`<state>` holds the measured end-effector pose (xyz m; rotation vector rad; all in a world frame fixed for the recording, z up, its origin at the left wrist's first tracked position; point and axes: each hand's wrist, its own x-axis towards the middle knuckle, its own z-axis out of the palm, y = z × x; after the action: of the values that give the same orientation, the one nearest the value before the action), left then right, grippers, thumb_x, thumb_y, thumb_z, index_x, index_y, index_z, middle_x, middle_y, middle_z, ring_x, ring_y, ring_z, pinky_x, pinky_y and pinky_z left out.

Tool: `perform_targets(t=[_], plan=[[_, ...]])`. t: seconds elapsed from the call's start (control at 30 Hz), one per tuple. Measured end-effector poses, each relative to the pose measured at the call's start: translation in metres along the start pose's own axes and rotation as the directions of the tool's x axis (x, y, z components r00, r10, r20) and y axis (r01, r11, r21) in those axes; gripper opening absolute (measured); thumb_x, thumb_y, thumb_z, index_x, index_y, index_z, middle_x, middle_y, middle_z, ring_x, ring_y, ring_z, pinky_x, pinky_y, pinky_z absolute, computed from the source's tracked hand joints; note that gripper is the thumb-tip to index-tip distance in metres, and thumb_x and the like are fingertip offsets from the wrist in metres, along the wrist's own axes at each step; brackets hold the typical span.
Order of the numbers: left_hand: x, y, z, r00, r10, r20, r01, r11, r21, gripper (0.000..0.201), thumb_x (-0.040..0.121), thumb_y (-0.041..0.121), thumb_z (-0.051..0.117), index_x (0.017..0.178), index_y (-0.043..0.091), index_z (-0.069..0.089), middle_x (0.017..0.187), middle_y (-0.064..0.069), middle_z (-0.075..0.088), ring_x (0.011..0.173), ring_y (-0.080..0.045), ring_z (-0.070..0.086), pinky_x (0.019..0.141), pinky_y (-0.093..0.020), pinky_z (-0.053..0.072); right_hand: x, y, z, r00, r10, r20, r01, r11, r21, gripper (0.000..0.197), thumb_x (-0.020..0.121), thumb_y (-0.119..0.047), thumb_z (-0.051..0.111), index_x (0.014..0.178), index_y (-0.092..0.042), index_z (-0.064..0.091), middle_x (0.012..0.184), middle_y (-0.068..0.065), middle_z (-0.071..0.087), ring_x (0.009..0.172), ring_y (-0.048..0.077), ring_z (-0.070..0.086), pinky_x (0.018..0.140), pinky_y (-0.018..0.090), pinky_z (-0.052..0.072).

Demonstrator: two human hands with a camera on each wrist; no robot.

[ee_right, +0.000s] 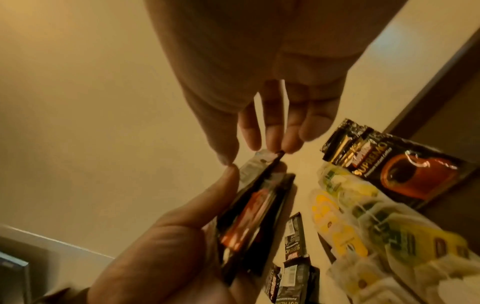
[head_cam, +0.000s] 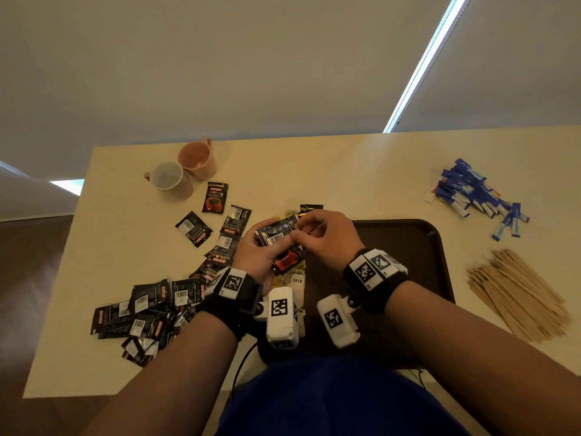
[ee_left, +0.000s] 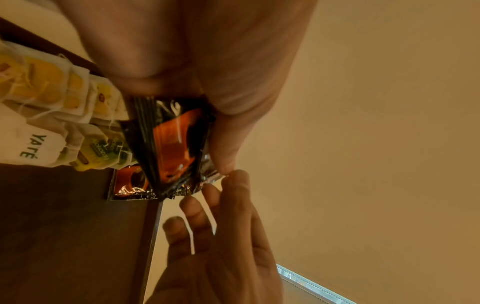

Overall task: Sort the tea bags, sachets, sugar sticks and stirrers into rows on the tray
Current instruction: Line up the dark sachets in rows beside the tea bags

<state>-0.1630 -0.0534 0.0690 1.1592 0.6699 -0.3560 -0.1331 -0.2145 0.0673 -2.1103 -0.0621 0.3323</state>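
Note:
My left hand (head_cam: pixel 267 248) grips a stack of black coffee sachets (head_cam: pixel 276 239) above the tray's left edge; the wrist view shows the stack (ee_left: pixel 171 144) edge-on against the palm. My right hand (head_cam: pixel 303 231) pinches the top edge of the stack's uppermost sachet (ee_right: pixel 262 159) between thumb and fingertips. The dark brown tray (head_cam: pixel 408 243) lies under and right of the hands. Yellow tea bags (head_cam: pixel 295 280) sit in a row on its left side, and one coffee sachet (ee_right: pixel 415 174) lies at the row's far end. Blue sugar sticks (head_cam: pixel 471 196) and wooden stirrers (head_cam: pixel 515 294) are piled on the table at right.
Many loose coffee sachets (head_cam: pixel 147 309) are scattered on the table to the left. Two cups (head_cam: pixel 169 179) stand at the back left. The table's front edge is near my body, and a dark cable (head_cam: pixel 242 363) hangs there.

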Motion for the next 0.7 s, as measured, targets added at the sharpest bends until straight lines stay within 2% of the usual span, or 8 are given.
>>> perform_targets(t=[0.1,0.23,0.3,0.37,0.43,0.5,0.6,0.7], plan=[[-0.002,-0.002,0.000,1.000,-0.007,0.012,0.007,1.000,0.014,0.064,0.066,0.015,0.084,0.126,0.017,0.062,0.120,-0.019,0.068,0.106,-0.035,0.069,0.080,-0.046,0.060,-0.005,0.000,0.000,0.999,0.053,-0.012,-0.052,0.997,0.060,0.021,0.084,-0.030,0.076,0.099,-0.016,0.072,0.085,-0.006,0.070,0.075,0.007,0.066,0.071,0.023,0.058],[-0.003,0.001,0.003,0.994,-0.058,0.093,0.065,0.995,-0.074,0.041,0.093,0.007,0.064,0.132,0.008,0.056,0.123,-0.023,0.066,0.107,-0.037,0.068,0.079,-0.045,0.061,-0.007,-0.002,0.000,0.998,0.055,-0.028,-0.054,0.998,0.021,0.024,0.089,-0.037,0.070,0.102,-0.017,0.074,0.092,-0.004,0.073,0.081,0.002,0.065,0.074,0.020,0.054],[-0.002,0.003,0.004,0.985,-0.057,0.164,0.071,0.995,-0.076,0.036,0.094,0.003,0.059,0.129,0.011,0.057,0.122,-0.023,0.066,0.104,-0.035,0.069,0.078,-0.044,0.061,-0.006,-0.004,0.001,0.996,0.076,-0.040,-0.075,0.997,0.014,0.030,0.091,-0.045,0.064,0.102,-0.019,0.075,0.093,-0.005,0.073,0.084,0.004,0.066,0.079,0.027,0.056],[-0.002,0.007,0.004,0.975,-0.031,0.218,0.035,0.999,-0.014,0.034,0.094,-0.002,0.058,0.122,0.015,0.061,0.118,-0.020,0.067,0.101,-0.031,0.070,0.076,-0.038,0.062,-0.003,-0.007,0.001,0.993,0.106,-0.057,-0.105,0.994,0.019,0.039,0.091,-0.054,0.059,0.097,-0.020,0.077,0.089,-0.007,0.073,0.084,0.007,0.067,0.082,0.035,0.058],[-0.001,0.010,0.004,0.974,-0.004,0.228,-0.011,0.998,0.065,0.037,0.093,-0.004,0.059,0.123,0.016,0.060,0.115,-0.016,0.068,0.099,-0.026,0.070,0.075,-0.034,0.061,0.000,-0.009,0.003,0.990,0.114,-0.077,-0.114,0.993,0.011,0.046,0.089,-0.061,0.056,0.089,-0.020,0.077,0.082,-0.007,0.073,0.080,0.009,0.068,0.079,0.038,0.058],[0.003,0.010,0.003,0.975,0.039,0.221,-0.074,0.986,0.149,0.042,0.092,-0.003,0.064,0.127,0.020,0.061,0.119,-0.015,0.068,0.105,-0.027,0.069,0.082,-0.039,0.061,0.002,-0.012,0.003,0.985,0.132,-0.108,-0.132,0.991,0.007,0.048,0.089,-0.062,0.056,0.079,-0.018,0.075,0.071,-0.004,0.071,0.071,0.011,0.067,0.074,0.039,0.057],[0.004,0.010,0.001,0.963,0.127,0.240,-0.193,0.941,0.278,0.049,0.087,-0.001,0.070,0.114,0.039,0.069,0.123,-0.009,0.068,0.115,-0.028,0.066,0.097,-0.053,0.053,0.004,-0.015,0.002,0.966,0.216,-0.143,-0.211,0.976,0.054,0.053,0.086,-0.064,0.059,0.072,-0.016,0.075,0.064,-0.001,0.070,0.065,0.013,0.067,0.069,0.034,0.056],[0.002,0.009,0.004,0.937,0.187,0.294,-0.292,0.881,0.371,0.059,0.084,-0.010,0.067,0.112,0.042,0.067,0.120,-0.005,0.070,0.114,-0.023,0.066,0.102,-0.050,0.051,0.009,-0.017,0.001,0.936,0.322,-0.140,-0.305,0.944,0.127,0.065,0.081,-0.071,0.058,0.063,-0.010,0.072,0.057,0.002,0.069,0.058,0.017,0.068,0.065,0.032,0.057]])
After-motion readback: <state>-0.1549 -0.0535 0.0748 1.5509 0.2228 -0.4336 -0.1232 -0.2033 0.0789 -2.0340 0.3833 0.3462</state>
